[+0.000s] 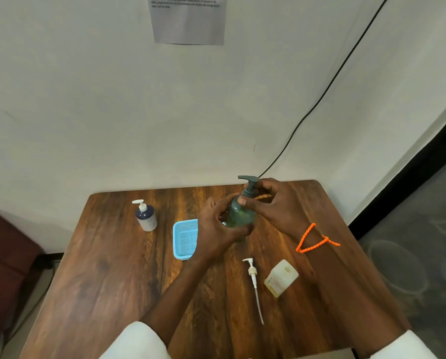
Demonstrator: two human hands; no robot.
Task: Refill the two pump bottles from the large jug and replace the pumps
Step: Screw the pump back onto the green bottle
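Green translucent pump bottle [240, 216] sits mid-table, body gripped in my left hand [216, 226] while my right hand [271, 203] pinches its dark pump collar [249, 191], apparently screwing it on; the white pump [253, 274] lying beside the open yellowish jug [281, 278] remains to fit
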